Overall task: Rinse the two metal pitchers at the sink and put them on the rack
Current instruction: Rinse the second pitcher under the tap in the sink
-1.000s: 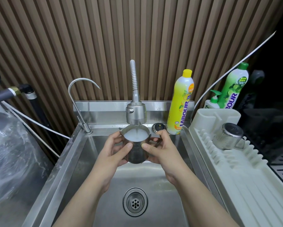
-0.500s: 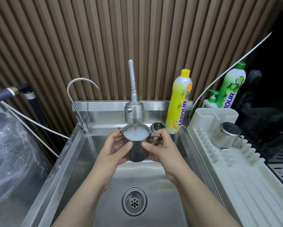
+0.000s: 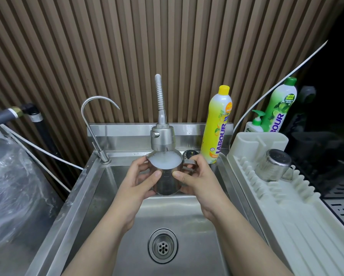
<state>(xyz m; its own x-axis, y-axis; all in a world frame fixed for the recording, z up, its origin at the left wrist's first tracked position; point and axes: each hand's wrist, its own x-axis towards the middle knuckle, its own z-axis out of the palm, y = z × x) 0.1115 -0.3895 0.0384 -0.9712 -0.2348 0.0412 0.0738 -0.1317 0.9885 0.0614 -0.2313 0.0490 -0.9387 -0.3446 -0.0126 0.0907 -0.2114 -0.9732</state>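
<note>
Head camera: both hands are curled round one metal pitcher (image 3: 166, 182), which stands upright between them above the sink (image 3: 189, 218) and directly beneath the spray tap (image 3: 162, 139). The left hand (image 3: 139, 188) wraps the pitcher's left side, its thumb across the front. The right hand (image 3: 199, 184) wraps the opposite side, thumb also on the front, with its fingers up by the handle that juts out there. White, foamy water fills the pitcher to the brim.

Full like this, it is probably heavy for its size. It is rigid, and wet steel tends to slip, so the two-handed hold round the body suits it. Once it is emptied, the handle by the right hand looks the surest grip for carrying.

A second pitcher (image 3: 273, 166) lies tipped on the rack (image 3: 286, 220), well to the right of the right hand. A yellow bottle (image 3: 217, 128) stands just beyond that hand's fingers, near the way across to the rack. A green bottle (image 3: 280, 108) stands farther right, behind the rack. A thin curved tap (image 3: 93, 124) rises beyond the left hand, and the drain (image 3: 162, 245) sits below the wrists.
</note>
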